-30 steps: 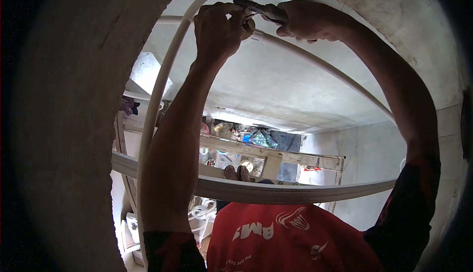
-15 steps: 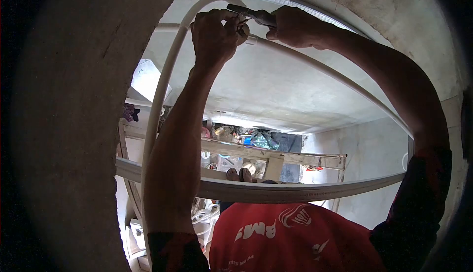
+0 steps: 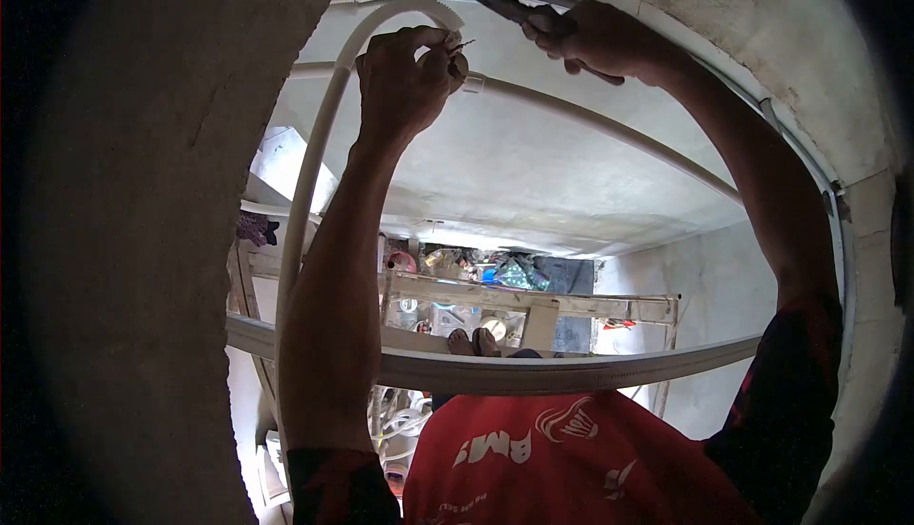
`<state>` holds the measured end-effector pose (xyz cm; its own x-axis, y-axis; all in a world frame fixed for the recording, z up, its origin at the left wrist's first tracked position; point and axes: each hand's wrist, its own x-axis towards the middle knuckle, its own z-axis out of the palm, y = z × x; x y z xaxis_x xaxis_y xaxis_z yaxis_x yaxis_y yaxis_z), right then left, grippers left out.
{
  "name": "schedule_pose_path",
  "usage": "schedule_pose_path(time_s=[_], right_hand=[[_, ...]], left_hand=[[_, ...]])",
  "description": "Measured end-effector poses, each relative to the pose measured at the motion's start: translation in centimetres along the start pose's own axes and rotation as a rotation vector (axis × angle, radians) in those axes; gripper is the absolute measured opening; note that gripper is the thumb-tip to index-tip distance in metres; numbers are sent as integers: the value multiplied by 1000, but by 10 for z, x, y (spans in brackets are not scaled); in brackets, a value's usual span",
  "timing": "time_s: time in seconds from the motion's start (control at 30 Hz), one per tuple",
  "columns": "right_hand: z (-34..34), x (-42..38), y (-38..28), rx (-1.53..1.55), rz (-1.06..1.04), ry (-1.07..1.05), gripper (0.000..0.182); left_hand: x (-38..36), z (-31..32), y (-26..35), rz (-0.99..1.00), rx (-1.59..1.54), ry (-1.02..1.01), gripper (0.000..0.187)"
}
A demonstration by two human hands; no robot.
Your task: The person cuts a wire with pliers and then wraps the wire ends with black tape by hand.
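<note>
Grey bare concrete fills the view: a rough ceiling (image 3: 533, 158) spreads behind both raised hands, and a thick concrete column (image 3: 143, 239) stands close beside the left arm. Far below the hands sits a wooden ladder frame (image 3: 533, 301) with the person's bare feet (image 3: 473, 341) on it, and clutter lies on the floor past that. A long grey plastic channel strip (image 3: 533, 373) crosses under both arms, just above the red printed shirt (image 3: 571, 458).

From the left hand (image 3: 405, 82) a white round plastic pipe (image 3: 619, 130) runs off under the right hand toward the far wall, and a bent white pipe (image 3: 309, 182) curves down beside the left wrist. The left hand is curled tight near the pipe's small white collar (image 3: 473, 82), and its fingertips pinch thin dark wire ends (image 3: 461, 46) that poke out. The right hand (image 3: 595, 39) is closed around dark metal pliers (image 3: 509, 6), lifted just above and apart from the wires.

To do this well, I think the left hand should keep the wires still and pinched close to the tips. The pliers should come in slowly, bite only the wire ends, and stay off the fingers. Feet should stay flat on the ladder.
</note>
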<state>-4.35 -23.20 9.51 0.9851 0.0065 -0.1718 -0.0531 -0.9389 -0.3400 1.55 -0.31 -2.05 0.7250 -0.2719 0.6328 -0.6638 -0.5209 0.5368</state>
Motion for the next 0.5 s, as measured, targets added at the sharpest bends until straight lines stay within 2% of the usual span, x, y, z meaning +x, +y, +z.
schedule_pose_path(time_s=[0.07,0.13,0.2,0.27,0.3,0.37,0.4,0.5], right_hand=[[2,-10,-7,19,35,-10,31],[6,-16,-8,59,-113,-6,27],[5,-16,-7,-16,-31,-34,26],[11,-5,5,-258,-145,4,24],[19,0,11,-251,-144,4,24],[31,10,25,-165,-305,91,23],[32,13,26,-161,-305,92,23],[32,18,16,-221,-225,22,25]], left_hand=[[0,3,-9,53,-127,43,25],[0,1,-6,-6,-167,-2,26],[0,0,-2,-61,-210,-50,28],[0,-4,0,-82,-226,-35,33],[2,-1,-8,-42,-207,-55,37],[2,-6,1,-86,-211,-76,36],[2,-8,4,-132,-217,-95,35],[0,-4,-6,-81,-217,-79,34]])
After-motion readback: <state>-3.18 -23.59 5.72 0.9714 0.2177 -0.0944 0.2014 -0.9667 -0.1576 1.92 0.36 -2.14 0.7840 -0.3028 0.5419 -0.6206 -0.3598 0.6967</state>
